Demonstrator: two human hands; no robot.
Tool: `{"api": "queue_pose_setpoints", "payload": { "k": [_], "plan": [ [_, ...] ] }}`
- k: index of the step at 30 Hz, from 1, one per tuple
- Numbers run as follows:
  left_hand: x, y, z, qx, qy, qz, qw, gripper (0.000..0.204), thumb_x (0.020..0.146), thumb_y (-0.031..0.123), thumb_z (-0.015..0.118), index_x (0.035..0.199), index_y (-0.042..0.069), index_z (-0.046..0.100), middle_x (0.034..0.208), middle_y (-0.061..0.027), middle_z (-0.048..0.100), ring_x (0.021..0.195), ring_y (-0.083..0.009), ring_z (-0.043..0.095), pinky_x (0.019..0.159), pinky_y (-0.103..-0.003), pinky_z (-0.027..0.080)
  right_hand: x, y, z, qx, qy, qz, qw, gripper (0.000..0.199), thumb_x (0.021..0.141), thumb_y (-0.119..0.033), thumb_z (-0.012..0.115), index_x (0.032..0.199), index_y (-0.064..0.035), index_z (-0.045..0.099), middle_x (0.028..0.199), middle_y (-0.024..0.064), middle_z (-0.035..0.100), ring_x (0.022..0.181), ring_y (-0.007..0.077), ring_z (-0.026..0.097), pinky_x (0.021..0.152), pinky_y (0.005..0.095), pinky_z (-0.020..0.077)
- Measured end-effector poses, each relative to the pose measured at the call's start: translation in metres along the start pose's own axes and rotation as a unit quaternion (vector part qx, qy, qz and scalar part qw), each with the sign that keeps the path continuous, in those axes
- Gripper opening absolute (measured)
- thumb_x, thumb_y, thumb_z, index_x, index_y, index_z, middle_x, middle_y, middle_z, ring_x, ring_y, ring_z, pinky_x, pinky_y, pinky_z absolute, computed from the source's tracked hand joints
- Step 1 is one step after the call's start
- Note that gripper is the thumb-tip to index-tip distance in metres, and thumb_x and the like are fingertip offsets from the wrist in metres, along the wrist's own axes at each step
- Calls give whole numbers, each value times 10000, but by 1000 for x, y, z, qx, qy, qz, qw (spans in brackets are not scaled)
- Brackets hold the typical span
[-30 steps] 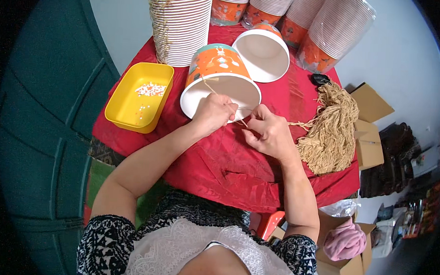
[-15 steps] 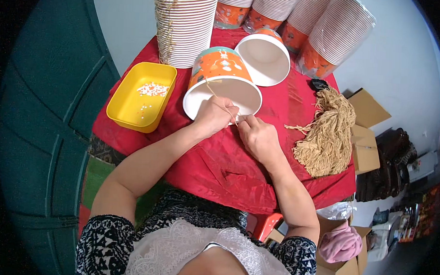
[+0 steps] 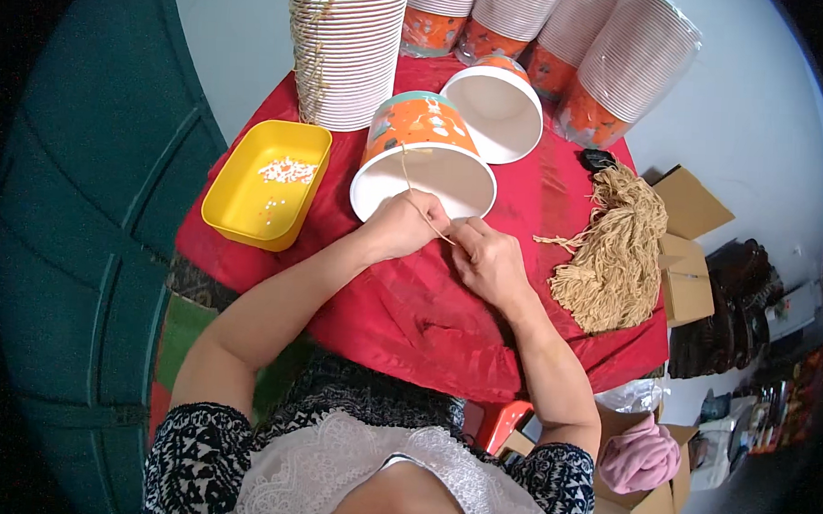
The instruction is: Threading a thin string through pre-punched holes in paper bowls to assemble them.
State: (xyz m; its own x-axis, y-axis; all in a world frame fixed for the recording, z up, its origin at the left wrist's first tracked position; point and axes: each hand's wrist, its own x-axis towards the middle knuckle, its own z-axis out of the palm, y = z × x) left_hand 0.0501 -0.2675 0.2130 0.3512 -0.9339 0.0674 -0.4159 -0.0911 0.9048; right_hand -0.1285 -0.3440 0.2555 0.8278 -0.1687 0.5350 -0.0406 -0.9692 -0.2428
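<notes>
A thin tan cord [image 3: 406, 166] runs from the orange printed side of a paper bucket [image 3: 425, 122] across its white opening to my hands. The bucket lies on its side, mouth toward me. My left hand [image 3: 404, 222] is closed on the cord at the lower rim. Close beside it, my right hand [image 3: 488, 260] pinches the cord's end, fingertips nearly touching the left ones. Fingers partly hide the spot where they meet. Behind leans a second paper bucket [image 3: 498, 110], its open mouth facing me.
A yellow tub [image 3: 218, 216] with small white and orange pieces stands at left on the red tablecloth [image 3: 409, 338]. A bundle of tan cords [image 3: 611, 255] lies at right. Stacked buckets [image 3: 350, 65] rise at the back, several more in clear wrap. Cardboard boxes [image 3: 687, 289] sit beyond the table.
The near bucket has shifted slightly right and down. My hands have moved a little with the cord, and its end now points out to the right past my left fingers.
</notes>
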Motion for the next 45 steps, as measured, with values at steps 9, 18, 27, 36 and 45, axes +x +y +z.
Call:
{"api": "queue_pose_setpoints", "payload": {
  "k": [9, 18, 27, 36, 45],
  "plan": [
    [-12, 21, -3, 72, -60, 51, 994, 86, 799, 97, 676, 855, 44, 637, 780, -103, 681, 752, -244, 670, 702, -350, 525, -2, 4, 7, 69, 15, 50, 996, 86, 793, -45, 661, 871, -21, 633, 845, 142, 634, 717, 370, 645, 616, 439, 541],
    [-14, 24, -15, 53, -35, 59, 996, 62, 864, 99, 626, 853, 39, 616, 735, -104, 660, 688, -226, 656, 622, -366, 513, 2, 0, -30, 210, -117, 78, 968, 122, 807, -110, 655, 784, 6, 626, 690, 173, 618, 590, 321, 608, 563, 402, 486],
    [-14, 30, -17, -51, -78, -8, 996, 55, 912, 48, 572, 861, 37, 556, 675, -9, 531, 511, -77, 483, 435, -233, 399, 1, 2, -40, 248, 48, -29, 967, 162, 796, -109, 682, 704, 12, 625, 710, 139, 647, 585, 277, 624, 542, 360, 483],
    [-18, 32, -11, -42, -64, 5, 997, 51, 936, 27, 559, 887, 34, 544, 691, 2, 517, 576, -78, 494, 483, -246, 434, 2, -8, 0, 139, 156, 60, 976, 146, 845, 37, 638, 988, 9, 628, 876, 197, 653, 762, 354, 679, 658, 406, 554],
    [-18, 23, -4, 72, -25, 67, 995, 78, 876, 112, 643, 896, 48, 604, 781, -138, 657, 743, -300, 658, 670, -392, 515, -2, -18, 11, -53, 36, 140, 988, 84, 827, -45, 646, 895, -36, 598, 856, 163, 590, 614, 386, 621, 518, 479, 503]
  ]
}}
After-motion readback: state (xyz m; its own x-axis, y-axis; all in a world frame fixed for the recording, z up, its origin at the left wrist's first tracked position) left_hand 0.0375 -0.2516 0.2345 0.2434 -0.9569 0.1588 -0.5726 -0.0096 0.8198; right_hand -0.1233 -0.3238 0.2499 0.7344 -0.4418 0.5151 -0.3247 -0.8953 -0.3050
